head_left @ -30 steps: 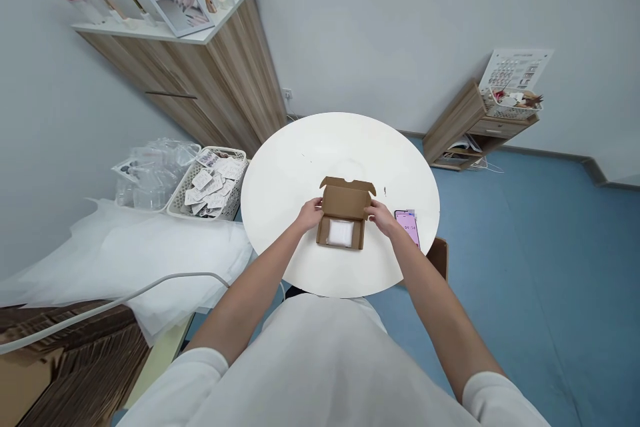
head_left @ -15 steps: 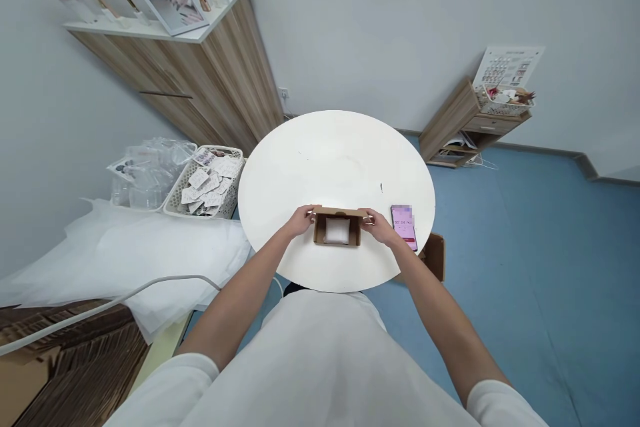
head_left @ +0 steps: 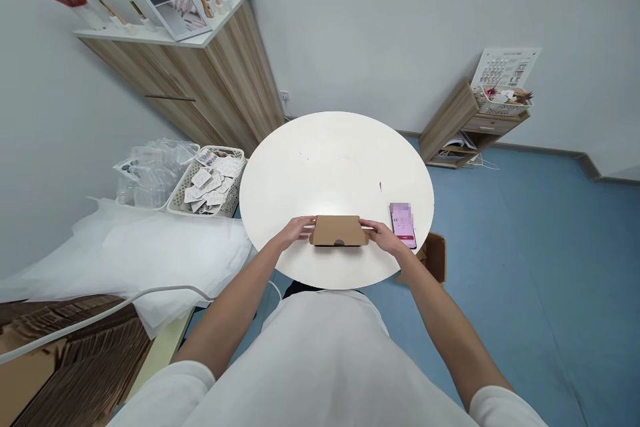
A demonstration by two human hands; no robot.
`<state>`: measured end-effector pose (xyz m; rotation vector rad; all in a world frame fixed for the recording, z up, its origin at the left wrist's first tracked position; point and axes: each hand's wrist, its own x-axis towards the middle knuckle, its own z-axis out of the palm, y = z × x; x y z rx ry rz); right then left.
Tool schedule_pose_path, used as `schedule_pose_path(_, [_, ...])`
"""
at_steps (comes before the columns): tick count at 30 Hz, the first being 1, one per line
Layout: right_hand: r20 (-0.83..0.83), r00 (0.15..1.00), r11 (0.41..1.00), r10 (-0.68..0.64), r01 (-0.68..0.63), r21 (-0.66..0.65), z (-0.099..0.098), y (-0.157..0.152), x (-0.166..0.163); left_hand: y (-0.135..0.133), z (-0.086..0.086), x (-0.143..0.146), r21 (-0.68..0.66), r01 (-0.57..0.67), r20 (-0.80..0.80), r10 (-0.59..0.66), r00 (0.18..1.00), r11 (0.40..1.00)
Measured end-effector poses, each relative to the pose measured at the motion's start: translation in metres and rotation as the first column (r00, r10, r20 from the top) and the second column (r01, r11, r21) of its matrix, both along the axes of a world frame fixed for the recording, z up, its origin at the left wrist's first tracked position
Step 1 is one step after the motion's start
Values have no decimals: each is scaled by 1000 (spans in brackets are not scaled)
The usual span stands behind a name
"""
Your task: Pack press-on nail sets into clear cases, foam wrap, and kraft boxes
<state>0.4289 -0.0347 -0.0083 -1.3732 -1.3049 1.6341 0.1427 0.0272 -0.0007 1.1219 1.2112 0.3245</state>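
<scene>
A small brown cardboard box lies on the round white table near its front edge, with its lid folded down over it. My left hand grips the box's left end with fingers laid along it. My right hand grips the right end the same way. The white pack seen inside earlier is hidden under the lid.
A phone with a pink screen lies just right of the box. A white basket of small packets and clear plastic trays sit on a covered surface at left. Flat cardboard is stacked at lower left. A brown box stands on the floor.
The lid, upright a second ago, has been folded down over the box, hiding the white pack. Both hands stayed at the box's ends and the box shifted slightly toward me.
</scene>
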Motion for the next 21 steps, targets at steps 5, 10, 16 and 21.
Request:
schedule_pose_path(5, [44,987,965,-157,163,-204,-7,-16,-1,-23,-6,10,191,34,-247,14,969,981])
schedule_pose_path(10, [257,936,922,-242,304,-240,-26,-36,-24,-37,-22,16,218,16,-463,89,882,976])
schedule_pose_path(16, [456,845,916,-278,376,-138,-48,-41,-49,-42,-40,19,198,40,-548,77,833,979])
schedule_pose_path(21, [458,833,927,-310,373,-51,-45,-51,-48,-55,-45,19,376,22,-516,189,835,926])
